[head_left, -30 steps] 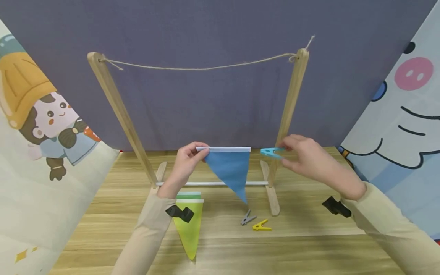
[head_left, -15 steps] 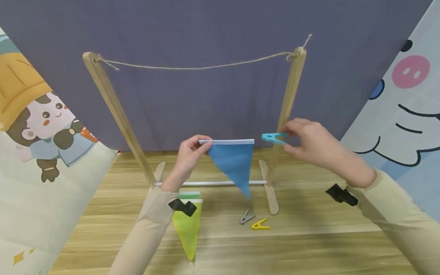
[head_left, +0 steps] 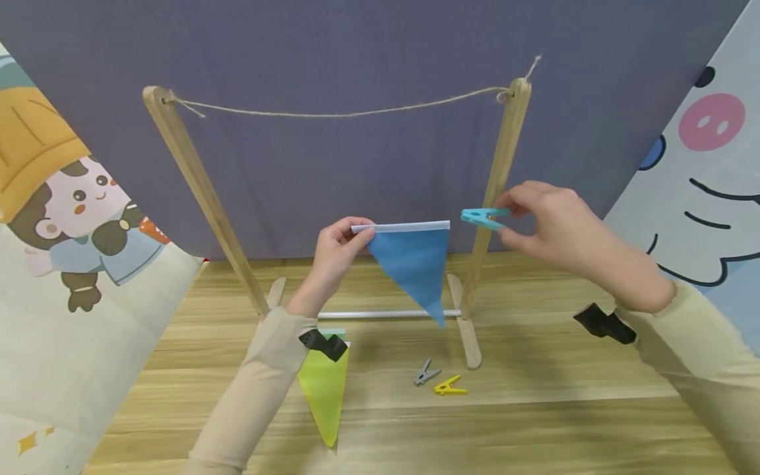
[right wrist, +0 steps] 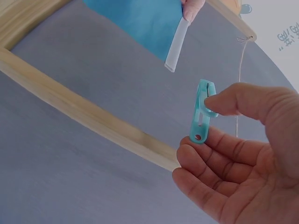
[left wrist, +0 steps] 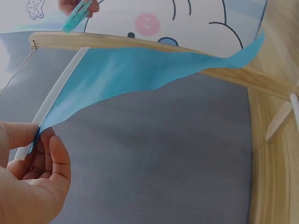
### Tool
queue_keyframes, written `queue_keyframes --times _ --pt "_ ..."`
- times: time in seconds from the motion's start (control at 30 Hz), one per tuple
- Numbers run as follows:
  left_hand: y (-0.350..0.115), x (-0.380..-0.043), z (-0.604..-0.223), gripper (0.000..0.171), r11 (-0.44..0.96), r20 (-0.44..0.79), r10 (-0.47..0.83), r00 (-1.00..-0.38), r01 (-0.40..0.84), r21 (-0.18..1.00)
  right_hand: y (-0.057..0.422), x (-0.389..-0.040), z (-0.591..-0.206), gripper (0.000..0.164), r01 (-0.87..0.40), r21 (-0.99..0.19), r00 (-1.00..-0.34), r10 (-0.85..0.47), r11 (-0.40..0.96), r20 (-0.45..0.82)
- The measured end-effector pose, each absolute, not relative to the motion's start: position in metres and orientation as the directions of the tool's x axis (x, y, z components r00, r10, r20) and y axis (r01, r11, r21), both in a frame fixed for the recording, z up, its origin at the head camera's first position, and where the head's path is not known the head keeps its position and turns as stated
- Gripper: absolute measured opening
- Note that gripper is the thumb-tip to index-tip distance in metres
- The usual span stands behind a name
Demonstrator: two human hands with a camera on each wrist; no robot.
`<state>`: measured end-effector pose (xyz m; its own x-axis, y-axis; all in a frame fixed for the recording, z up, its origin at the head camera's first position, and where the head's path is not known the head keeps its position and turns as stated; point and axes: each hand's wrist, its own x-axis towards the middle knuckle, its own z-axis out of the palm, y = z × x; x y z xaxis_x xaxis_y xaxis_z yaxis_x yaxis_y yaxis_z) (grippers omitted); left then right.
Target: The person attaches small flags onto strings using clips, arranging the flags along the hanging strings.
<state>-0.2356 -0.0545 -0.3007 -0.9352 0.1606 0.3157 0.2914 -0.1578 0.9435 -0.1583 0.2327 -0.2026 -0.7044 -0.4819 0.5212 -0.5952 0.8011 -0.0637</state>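
A blue triangular pennant (head_left: 412, 257) with a white top band hangs point down from my left hand (head_left: 338, 254), which pinches the band's left end between thumb and fingers. To its right, my right hand (head_left: 558, 221) pinches a light blue clothespin (head_left: 479, 216) by its handles, nose toward the pennant's free corner. A small gap separates clothespin and pennant in the head view. Above both hands, a twine line (head_left: 332, 115) sags between two wooden posts. In the right wrist view the clothespin (right wrist: 202, 112) sits between thumb and fingertips.
The wooden stand has a left post (head_left: 202, 191), a right post (head_left: 500, 165) and a white crossbar (head_left: 386, 315). A yellow pennant (head_left: 326, 389) overlaps a green one (head_left: 332, 334) on the table. A grey clothespin (head_left: 425, 374) and a yellow clothespin (head_left: 450, 386) lie nearby.
Both hands have risen toward the twine and shifted slightly right, carrying the pennant and the light blue clothespin. The things on the table have stayed put.
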Motion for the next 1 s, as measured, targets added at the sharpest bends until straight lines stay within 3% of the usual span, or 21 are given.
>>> queue_keyframes --times 0.5,1.0 --pt "-0.042 -0.241 -0.281 0.016 -0.128 0.377 0.163 -0.912 0.359 0.924 0.237 -0.159 -0.185 0.031 -0.58 -0.041 -0.693 -0.466 0.814 0.55" --pt "-0.025 -0.245 -0.265 0.015 -0.212 0.382 0.106 -0.918 0.355 0.911 0.241 -0.157 -0.171 0.028 -0.557 -0.021 -0.675 -0.438 0.83 0.595"
